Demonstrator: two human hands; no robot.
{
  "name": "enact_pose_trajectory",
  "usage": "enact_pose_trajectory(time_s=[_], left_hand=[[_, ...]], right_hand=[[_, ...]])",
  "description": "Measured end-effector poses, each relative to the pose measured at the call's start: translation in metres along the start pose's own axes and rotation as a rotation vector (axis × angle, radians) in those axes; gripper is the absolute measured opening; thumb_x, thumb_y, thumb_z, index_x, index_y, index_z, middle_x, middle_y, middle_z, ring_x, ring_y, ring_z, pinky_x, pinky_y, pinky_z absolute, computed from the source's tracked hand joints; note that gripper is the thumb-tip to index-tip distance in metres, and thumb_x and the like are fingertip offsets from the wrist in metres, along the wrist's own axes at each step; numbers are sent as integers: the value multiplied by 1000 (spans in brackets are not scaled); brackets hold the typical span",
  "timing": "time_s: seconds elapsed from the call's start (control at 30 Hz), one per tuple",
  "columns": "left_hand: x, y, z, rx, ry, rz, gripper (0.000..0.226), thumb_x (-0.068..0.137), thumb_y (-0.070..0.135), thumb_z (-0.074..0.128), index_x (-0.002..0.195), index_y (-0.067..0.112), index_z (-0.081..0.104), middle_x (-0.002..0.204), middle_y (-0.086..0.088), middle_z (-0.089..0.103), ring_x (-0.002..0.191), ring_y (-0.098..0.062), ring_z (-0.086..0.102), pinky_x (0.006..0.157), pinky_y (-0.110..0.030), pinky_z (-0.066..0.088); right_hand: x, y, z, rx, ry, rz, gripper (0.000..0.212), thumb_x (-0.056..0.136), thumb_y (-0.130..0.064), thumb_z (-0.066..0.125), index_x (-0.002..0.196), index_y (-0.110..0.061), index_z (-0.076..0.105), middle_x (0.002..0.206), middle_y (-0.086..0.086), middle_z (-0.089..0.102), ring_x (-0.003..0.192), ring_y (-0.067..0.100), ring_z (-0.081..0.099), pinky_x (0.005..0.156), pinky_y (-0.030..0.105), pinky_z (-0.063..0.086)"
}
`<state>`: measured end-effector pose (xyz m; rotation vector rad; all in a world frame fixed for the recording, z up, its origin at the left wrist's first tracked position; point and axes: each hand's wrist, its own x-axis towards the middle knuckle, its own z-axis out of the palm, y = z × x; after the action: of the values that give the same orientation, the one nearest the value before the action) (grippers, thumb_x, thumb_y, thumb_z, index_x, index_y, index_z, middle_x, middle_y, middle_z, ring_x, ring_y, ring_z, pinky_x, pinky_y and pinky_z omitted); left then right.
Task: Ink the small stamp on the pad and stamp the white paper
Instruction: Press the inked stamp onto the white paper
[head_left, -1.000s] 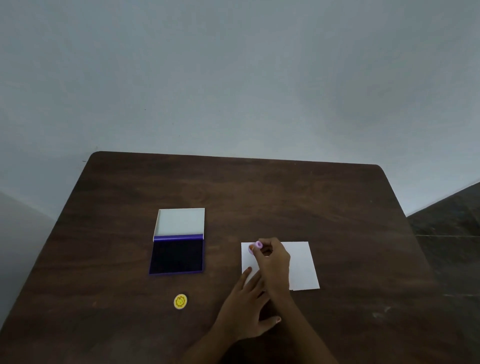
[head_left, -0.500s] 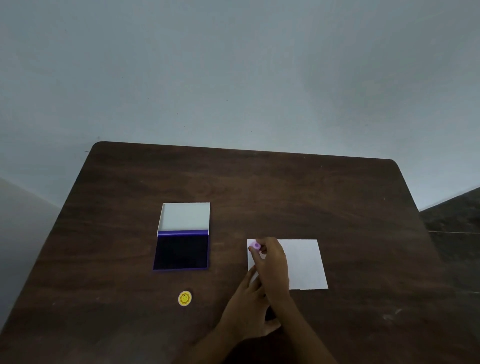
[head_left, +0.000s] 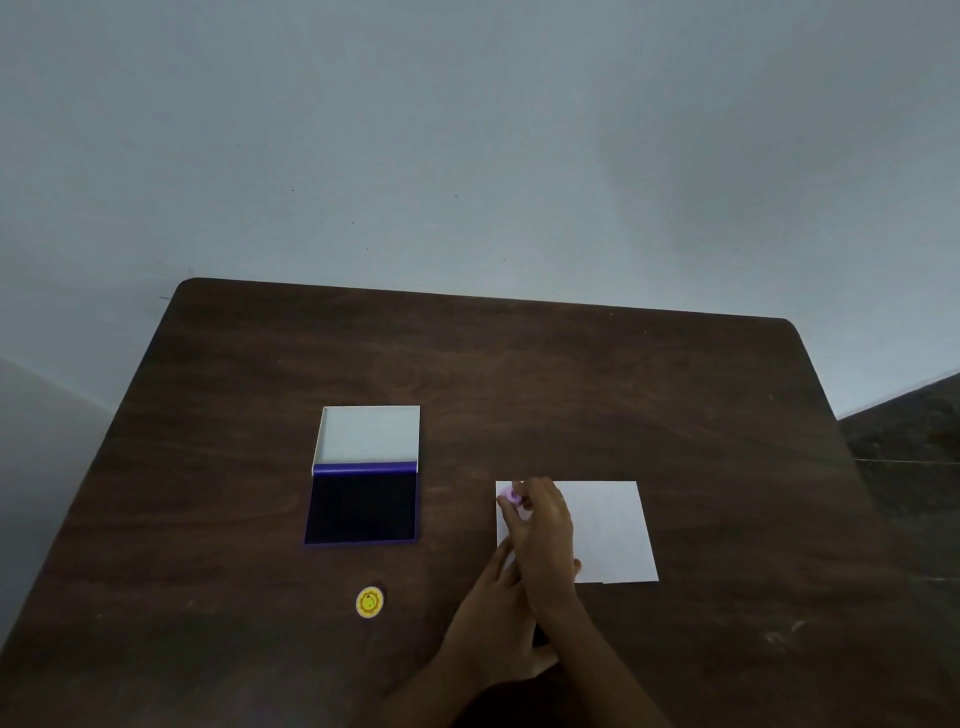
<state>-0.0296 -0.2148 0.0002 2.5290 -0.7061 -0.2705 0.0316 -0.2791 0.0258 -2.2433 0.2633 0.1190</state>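
Observation:
A white paper (head_left: 608, 530) lies on the dark wooden table (head_left: 519, 374), right of centre. My right hand (head_left: 543, 530) pinches a small pink-purple stamp (head_left: 511, 497) over the paper's far left corner; whether it touches the sheet is unclear. My left hand (head_left: 491, 623) lies flat with fingers spread, its fingertips at the paper's near left edge, partly under my right wrist. The ink pad (head_left: 362, 509) sits open to the left, dark purple, with its white lid (head_left: 370, 434) folded back.
A small round yellow cap or stamp (head_left: 370, 603) lies on the table in front of the ink pad. A pale wall rises behind the table's far edge, and dark floor shows at the right.
My right hand with the stamp stays over the paper's far left corner, lowered slightly. The camera view has shifted a little; the left hand keeps its place.

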Motion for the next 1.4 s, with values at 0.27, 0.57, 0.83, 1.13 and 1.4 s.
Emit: enact_pose_trajectory(time_s=[0.27, 0.57, 0.83, 1.13, 1.4], left_hand=[[-3, 0, 3, -123, -96, -93, 67, 85, 48, 49, 140, 16, 29, 149, -9, 34, 140, -29, 22, 110, -39, -2], [-2, -4, -4, -97, -40, -46, 67, 85, 50, 47, 141, 19, 27, 149, -8, 34, 141, -25, 19, 108, -38, -11], [-2, -2, 7, -73, 0, 21, 64, 86, 57, 39, 141, 26, 30, 146, 0, 41, 139, -21, 23, 113, -48, 1], [-1, -1, 7, 124, -23, 46, 61, 87, 64, 29, 137, 28, 35, 147, 7, 38, 137, -15, 29, 108, -50, 25], [1, -1, 5, 198, -92, 0, 67, 83, 69, 29, 138, 30, 31, 148, 7, 35, 135, -14, 33, 105, -45, 30]], right_hand=[[0, -1, 0, -8, -17, -30, 16, 85, -13, 60, 95, 0, 60, 102, 17, 65, 93, 24, 60, 89, 35, 49], [2, -7, 0, 31, 10, -108, 11, 82, -9, 64, 87, 0, 61, 93, 17, 67, 84, 22, 60, 79, 27, 48], [3, 9, -1, 77, 49, -140, 9, 75, -3, 70, 74, -3, 61, 78, 15, 67, 68, 12, 56, 66, 10, 42], [20, 12, -24, 312, 16, 250, 12, 76, -18, 72, 80, -13, 63, 85, 3, 69, 76, 8, 61, 77, 28, 49], [24, 17, -53, 907, 7, 737, 19, 84, -24, 60, 91, -6, 64, 84, 3, 66, 78, 9, 62, 73, 18, 51]])
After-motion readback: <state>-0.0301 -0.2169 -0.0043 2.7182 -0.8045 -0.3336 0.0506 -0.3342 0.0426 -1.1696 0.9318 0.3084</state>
